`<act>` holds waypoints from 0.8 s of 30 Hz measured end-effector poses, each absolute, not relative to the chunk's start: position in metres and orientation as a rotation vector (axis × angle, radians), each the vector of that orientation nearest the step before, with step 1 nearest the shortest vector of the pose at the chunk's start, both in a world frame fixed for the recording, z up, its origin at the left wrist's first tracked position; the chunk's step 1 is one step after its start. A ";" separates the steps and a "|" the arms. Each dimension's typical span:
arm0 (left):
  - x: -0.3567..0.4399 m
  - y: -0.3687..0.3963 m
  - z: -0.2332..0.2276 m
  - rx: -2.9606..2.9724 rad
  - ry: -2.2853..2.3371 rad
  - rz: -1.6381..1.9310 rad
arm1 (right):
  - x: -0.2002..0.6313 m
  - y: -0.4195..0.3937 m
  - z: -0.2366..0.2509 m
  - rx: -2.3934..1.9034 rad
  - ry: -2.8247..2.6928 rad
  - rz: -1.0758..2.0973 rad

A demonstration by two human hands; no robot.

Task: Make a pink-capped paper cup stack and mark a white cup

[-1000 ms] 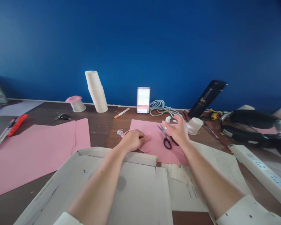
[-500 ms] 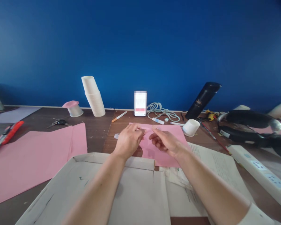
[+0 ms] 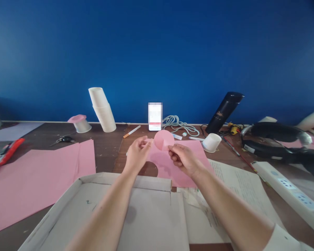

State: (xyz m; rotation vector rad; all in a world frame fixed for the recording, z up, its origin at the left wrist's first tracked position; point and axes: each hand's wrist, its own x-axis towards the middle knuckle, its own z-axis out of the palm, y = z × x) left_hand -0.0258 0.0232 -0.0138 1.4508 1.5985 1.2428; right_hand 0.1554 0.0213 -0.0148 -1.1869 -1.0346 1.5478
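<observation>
Left hand [image 3: 136,156]: raised above the desk at approx. centre; fingers closed in a pinch on the 9 o'clock edge of a pink paper disc [image 3: 164,139].
Right hand [image 3: 184,160]: just at 3 o'clock of the left; thumb and fingers pinched shut on the disc's 5 o'clock edge.
Disc: held upright btwn both hands, clear of the desk, face turned toward the viewer.
Pink sheet [image 3: 183,164]: flat on the desk directly under the hands; a round cut-out is seen at its 7 o'clock corner.
Cardboard box lid [image 3: 115,209]: at 6 o'clock, under both forearms, shallow and open.
Printed paper [image 3: 238,181]: at 4 o'clock of the hands, partly under the pink sheet.
White cup [image 3: 211,142]: tipped on its side, near, at 2 o'clock of the right hand.
Cup stack [image 3: 102,109]: leaning, well apart at 10 o'clock.
Phone [image 3: 155,116]: propped against the blue wall at 12 o'clock.
Cable [image 3: 179,123]: coiled just at 3 o'clock of the phone.
Large pink sheets [image 3: 36,177]: at 9 o'clock.
Power strip [image 3: 290,195]: at 3–4 o'clock.
Scissors: not seen in this view.
Risk, as judged: thin paper held by two small edge pinches; it could be creased or torn if the pinches are pulled apart or twisted, and dropped into the box lid if one pinch is let go. The tipped cup could be knocked by the right elbow or wrist.
</observation>
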 end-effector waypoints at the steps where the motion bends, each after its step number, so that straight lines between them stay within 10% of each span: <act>1: -0.025 0.024 -0.015 1.315 1.527 1.183 | 0.155 0.021 -0.015 -1.193 -1.052 1.531; 24: -0.014 0.022 -0.021 0.811 1.028 1.080 | 0.147 0.017 -0.013 -1.293 -1.189 1.318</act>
